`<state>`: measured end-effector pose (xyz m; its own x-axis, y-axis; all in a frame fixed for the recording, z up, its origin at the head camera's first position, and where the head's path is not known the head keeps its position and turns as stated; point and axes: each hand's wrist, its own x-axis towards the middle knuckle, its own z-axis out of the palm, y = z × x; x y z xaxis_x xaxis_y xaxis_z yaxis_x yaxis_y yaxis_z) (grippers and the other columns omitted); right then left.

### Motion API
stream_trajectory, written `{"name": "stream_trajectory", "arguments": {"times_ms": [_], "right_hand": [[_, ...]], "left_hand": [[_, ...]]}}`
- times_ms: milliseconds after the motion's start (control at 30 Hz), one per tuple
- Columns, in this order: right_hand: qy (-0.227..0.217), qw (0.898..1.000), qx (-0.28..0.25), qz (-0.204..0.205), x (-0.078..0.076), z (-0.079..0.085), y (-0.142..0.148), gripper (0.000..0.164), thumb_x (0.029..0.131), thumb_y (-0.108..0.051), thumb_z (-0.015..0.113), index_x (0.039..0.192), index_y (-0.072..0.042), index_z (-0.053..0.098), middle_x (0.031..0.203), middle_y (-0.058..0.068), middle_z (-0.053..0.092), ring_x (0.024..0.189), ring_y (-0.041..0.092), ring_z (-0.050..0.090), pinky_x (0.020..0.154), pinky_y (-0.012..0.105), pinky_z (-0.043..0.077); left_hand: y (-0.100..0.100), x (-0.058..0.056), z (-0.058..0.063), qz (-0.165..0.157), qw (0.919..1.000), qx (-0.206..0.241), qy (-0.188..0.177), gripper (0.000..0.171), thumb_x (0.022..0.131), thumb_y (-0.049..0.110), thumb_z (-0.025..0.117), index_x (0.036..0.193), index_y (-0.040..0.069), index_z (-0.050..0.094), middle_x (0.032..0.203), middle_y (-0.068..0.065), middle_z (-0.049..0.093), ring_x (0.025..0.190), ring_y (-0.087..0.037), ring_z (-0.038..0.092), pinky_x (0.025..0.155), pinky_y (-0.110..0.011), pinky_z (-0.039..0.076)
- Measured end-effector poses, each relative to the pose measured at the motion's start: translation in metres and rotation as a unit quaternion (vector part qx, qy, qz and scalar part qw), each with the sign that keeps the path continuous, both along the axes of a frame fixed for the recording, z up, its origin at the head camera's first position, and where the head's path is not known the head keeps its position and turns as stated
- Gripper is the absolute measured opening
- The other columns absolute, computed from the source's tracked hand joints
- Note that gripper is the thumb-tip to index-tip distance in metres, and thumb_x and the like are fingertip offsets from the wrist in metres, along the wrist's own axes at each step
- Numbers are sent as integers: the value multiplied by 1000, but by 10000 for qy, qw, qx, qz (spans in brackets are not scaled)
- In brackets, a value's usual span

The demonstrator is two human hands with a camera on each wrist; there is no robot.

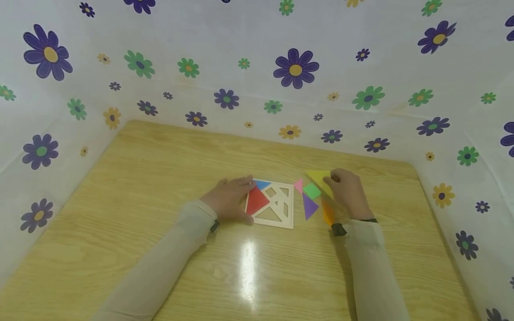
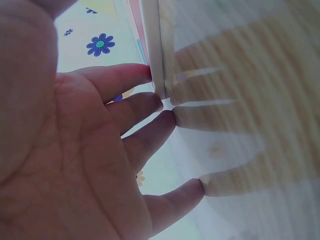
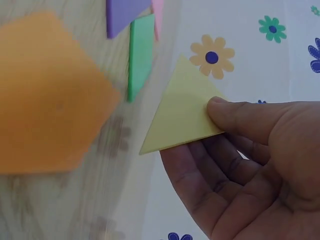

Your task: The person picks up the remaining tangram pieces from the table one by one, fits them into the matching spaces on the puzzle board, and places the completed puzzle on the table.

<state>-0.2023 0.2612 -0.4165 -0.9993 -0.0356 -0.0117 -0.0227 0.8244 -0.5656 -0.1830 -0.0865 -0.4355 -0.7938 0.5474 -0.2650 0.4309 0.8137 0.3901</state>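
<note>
My right hand (image 1: 348, 191) pinches a yellow triangle tangram piece (image 3: 177, 112) between thumb and fingers, to the right of a white tangram tray (image 1: 284, 222). In the right wrist view the triangle appears raised off the table. My left hand (image 1: 228, 199) rests at the tray's left side with fingers spread; in the left wrist view its fingertips touch the tabletop and the tray's edge. Inside the tray lie a red triangle (image 1: 256, 201) and a blue triangle (image 1: 262, 184); its other cutouts show bare.
Right of the tray lie a pink triangle (image 1: 299, 186), a green square-like piece (image 1: 312, 191) and a purple triangle (image 1: 309, 207). An orange piece (image 1: 327, 213) sits near my right wrist. Flowered white cloth (image 1: 257, 76) borders the wooden table (image 1: 168, 156) at the back and sides.
</note>
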Motion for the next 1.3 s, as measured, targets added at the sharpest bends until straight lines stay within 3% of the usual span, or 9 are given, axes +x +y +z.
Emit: {"name": "stream_trajectory", "arguments": {"times_ms": [167, 300, 367, 467, 733, 900, 1000, 1100, 1300], "right_hand": [[-146, 9995, -180, 192, 2, 2, -13, 35, 106, -20, 58, 77, -6, 44, 70, 6, 41, 65, 23, 42, 61, 35, 36], [-259, 9990, -219, 306, 2, 5, -26, 23, 106, -22, 60, 104, 0, 60, 98, 18, 67, 89, 32, 65, 78, 43, 54], [-303, 9985, -239, 376, 3, 5, -33, 28, 105, -24, 62, 119, 0, 62, 115, 21, 70, 104, 37, 68, 88, 49, 56], [-282, 9975, -338, 549, 5, 6, -43, 32, 104, -25, 64, 124, 0, 63, 119, 21, 71, 109, 37, 68, 92, 52, 57], [234, 9904, -533, 1254, 13, 7, -64, 21, 99, -21, 71, 113, -5, 72, 105, 10, 77, 99, 28, 71, 84, 47, 59], [-76, 9858, -826, 1457, 18, 9, -70, 12, 97, -22, 74, 103, -12, 76, 101, 2, 77, 94, 20, 70, 87, 43, 58], [-399, 9816, -932, 1617, 22, 13, -72, 8, 96, -24, 75, 97, -15, 75, 91, -2, 75, 82, 17, 67, 80, 40, 57], [-737, 9767, -878, 1814, 24, 16, -73, 13, 97, -25, 74, 90, -16, 70, 83, -3, 69, 70, 17, 60, 70, 35, 53], [-1140, 9707, -624, 2021, 26, 16, -68, 22, 99, -24, 71, 85, -11, 60, 85, 1, 65, 62, 18, 56, 58, 28, 48]], "left_hand": [[1, -1, -2, 15, 10000, -21, -15, 109, 80, 60, 80, 166, 19, 26, 173, 0, 18, 159, -22, 18, 127, -56, 13], [1, -3, -4, 28, 10000, -63, -24, 109, 80, 61, 80, 166, 20, 26, 173, 1, 17, 159, -21, 18, 127, -55, 13], [1, -3, -4, 27, 10000, -91, -16, 109, 80, 62, 80, 166, 21, 26, 173, 2, 17, 159, -21, 18, 127, -55, 13], [1, -2, -4, 20, 9999, -119, 5, 109, 80, 62, 80, 166, 21, 26, 173, 2, 18, 159, -21, 18, 127, -55, 14], [1, -3, -4, 23, 9999, -116, 25, 109, 80, 63, 79, 166, 21, 26, 173, 2, 18, 159, -21, 18, 127, -56, 14], [1, -5, -8, -17, 9999, -135, 44, 110, 80, 64, 78, 166, 22, 24, 173, 3, 17, 159, -21, 18, 127, -56, 14], [0, -5, -8, -44, 9999, -132, 63, 110, 80, 64, 78, 166, 21, 25, 173, 2, 17, 159, -22, 18, 126, -57, 14], [0, -4, -6, -17, 9999, -141, 50, 108, 81, 64, 78, 166, 22, 25, 173, 2, 17, 159, -21, 18, 126, -57, 14], [0, -3, -4, -16, 9999, -113, -14, 108, 81, 64, 78, 166, 21, 25, 173, 2, 16, 159, -22, 18, 126, -57, 14]]}}
